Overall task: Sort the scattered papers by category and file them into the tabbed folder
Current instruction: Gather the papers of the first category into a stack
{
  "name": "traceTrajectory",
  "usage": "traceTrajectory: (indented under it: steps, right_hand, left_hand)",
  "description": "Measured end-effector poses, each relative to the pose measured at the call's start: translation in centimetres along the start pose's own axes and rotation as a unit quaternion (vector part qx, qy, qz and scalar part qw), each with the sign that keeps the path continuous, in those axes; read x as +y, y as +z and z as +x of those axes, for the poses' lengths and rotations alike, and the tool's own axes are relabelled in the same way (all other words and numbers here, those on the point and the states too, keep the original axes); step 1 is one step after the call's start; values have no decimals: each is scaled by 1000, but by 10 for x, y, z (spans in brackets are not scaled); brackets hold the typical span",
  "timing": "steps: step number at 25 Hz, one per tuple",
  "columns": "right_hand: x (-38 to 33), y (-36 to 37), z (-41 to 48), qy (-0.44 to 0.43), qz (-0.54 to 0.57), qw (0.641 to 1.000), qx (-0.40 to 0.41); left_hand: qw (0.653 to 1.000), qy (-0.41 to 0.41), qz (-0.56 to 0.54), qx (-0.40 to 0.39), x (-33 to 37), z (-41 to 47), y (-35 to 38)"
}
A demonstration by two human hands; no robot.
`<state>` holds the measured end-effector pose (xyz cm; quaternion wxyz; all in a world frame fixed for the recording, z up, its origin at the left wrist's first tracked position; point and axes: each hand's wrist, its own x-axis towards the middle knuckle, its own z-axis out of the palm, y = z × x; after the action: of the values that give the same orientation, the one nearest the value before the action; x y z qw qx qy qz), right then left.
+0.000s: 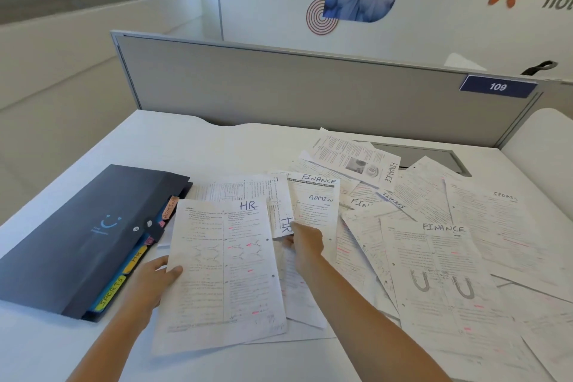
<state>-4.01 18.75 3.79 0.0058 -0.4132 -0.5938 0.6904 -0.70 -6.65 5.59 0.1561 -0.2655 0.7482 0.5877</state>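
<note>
A dark tabbed folder [83, 236] lies shut on the left of the white desk, with coloured tabs reading SPORTS, HR and ADMIN along its right edge. My left hand [156, 281] grips the left edge of a printed sheet marked HR [223, 263], held just above the desk. My right hand [305, 246] pinches the lower corner of a second sheet marked HR [280, 205] in the pile. Scattered papers [434, 245] marked FINANCE, ADMIN and SPORTS overlap across the right half of the desk.
A grey partition [294, 87] with a blue plate reading 109 [497, 86] closes the desk's far side. The white desk [192, 146] shows bare between folder and partition. A grey cable slot [434, 158] lies partly under papers at the back right.
</note>
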Motion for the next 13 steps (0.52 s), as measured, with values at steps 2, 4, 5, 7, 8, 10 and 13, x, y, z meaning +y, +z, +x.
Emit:
traceTrajectory:
  steps: [2, 4, 5, 7, 8, 10, 13]
  right_hand:
    - [4, 9, 0, -18, -20, 999, -27]
    - [4, 11, 2, -66, -51, 996, -8]
    - [0, 8, 2, -104, -73, 992, 21]
    - [-11, -3, 2, -206, -152, 961, 103]
    - [-18, -11, 1, -258, -196, 935, 147]
    - [-34, -32, 0, -354, -245, 869, 242]
    - [-61, -64, -11, -484, -214, 772, 353]
  left_hand:
    - [1000, 0, -4, -1, 0, 0, 1]
    - [1000, -1, -6, -2, 0, -1, 1]
    - [1000, 0, -2, -1, 1, -2, 0]
    - [1000, 0, 3, 0, 1, -2, -1]
    - [1000, -4, 1, -3, 0, -1, -2]
    - [1000, -14, -1, -12, -1, 2, 0]
    - [999, -6, 13, -30, -2, 4, 8]
